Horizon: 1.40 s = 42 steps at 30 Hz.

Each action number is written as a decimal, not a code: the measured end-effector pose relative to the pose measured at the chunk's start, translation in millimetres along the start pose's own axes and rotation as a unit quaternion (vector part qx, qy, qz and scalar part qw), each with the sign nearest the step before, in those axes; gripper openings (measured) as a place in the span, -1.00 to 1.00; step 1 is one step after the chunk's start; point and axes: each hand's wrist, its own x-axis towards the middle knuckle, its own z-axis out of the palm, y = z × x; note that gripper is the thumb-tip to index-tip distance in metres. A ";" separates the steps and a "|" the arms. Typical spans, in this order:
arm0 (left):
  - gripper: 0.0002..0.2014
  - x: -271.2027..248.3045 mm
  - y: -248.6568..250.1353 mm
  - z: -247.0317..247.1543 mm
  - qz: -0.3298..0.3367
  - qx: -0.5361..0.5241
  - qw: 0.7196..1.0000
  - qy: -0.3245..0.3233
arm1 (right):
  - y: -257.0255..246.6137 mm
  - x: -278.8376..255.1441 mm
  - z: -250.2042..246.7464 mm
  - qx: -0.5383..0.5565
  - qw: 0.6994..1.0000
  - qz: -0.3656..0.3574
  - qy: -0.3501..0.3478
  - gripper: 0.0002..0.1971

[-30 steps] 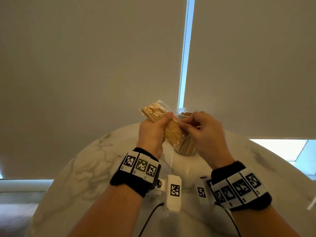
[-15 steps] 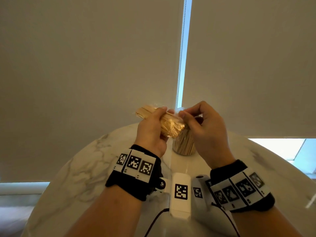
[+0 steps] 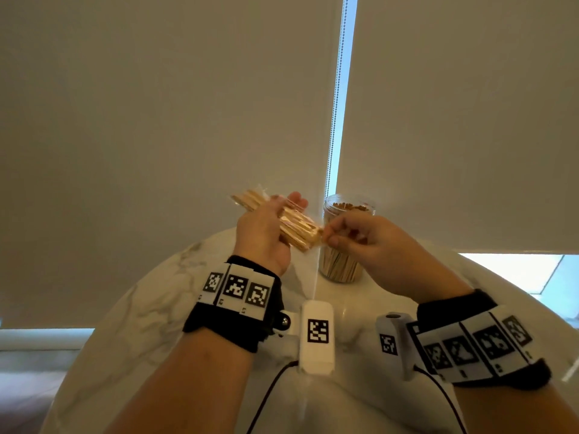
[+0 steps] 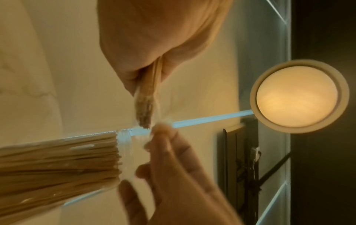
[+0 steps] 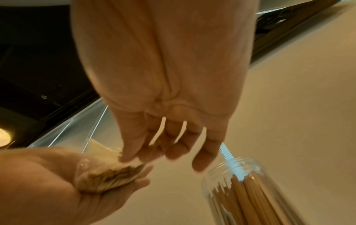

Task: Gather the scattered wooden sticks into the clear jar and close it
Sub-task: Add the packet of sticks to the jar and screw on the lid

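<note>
My right hand [image 3: 360, 242] hides the clear jar [image 3: 341, 261] middle; lid unseen. Left hand [image 3: 266, 233] grips wrapped sticks [image 3: 297, 227] at 10 o'clock of jar; right fingers [image 5: 133, 146] pinch wrapper end. Marble bench [image 3: 150, 308], blinds [image 3: 156, 120] behind.

**What the views leave unclear**

The right hand [image 3: 360, 242] covers the middle of the clear jar [image 3: 340, 267], and its fingertips [image 5: 200, 164] are motion-blurred. The left hand [image 3: 263, 236] hides the middle of the wrapped stick bundle [image 3: 297, 228]. Whether the right grip pinches wrapper or sticks cannot be told. The table [image 3: 156, 308] runs off the lower edge.
</note>
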 end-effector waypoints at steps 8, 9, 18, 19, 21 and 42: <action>-0.84 -4.7 8.9 -0.8 0.129 -0.044 0.989 0.049 | 23.1 8.3 19.5 0.300 0.914 0.235 0.139 -0.66; -0.87 -9.9 6.3 5.6 0.157 -0.017 0.987 0.032 | 22.3 8.0 19.8 0.359 0.880 0.278 0.141 -0.66; -0.66 -40.8 -41.2 33.4 0.116 0.225 0.962 -0.104 | 40.8 2.8 37.2 0.579 0.717 0.388 0.021 -0.68; -0.66 -39.8 -39.2 32.6 0.124 0.218 0.962 -0.102 | 40.6 1.9 38.8 0.579 0.713 0.396 0.017 -0.68; -0.67 -36.5 -32.6 31.0 0.143 0.196 0.966 -0.091 | 39.8 0.9 40.3 0.570 0.715 0.404 -0.011 -0.68; -0.78 -12.8 6.0 9.2 0.194 -0.012 0.981 0.009 | 40.4 -9.3 10.9 0.221 0.901 0.369 -0.057 -0.55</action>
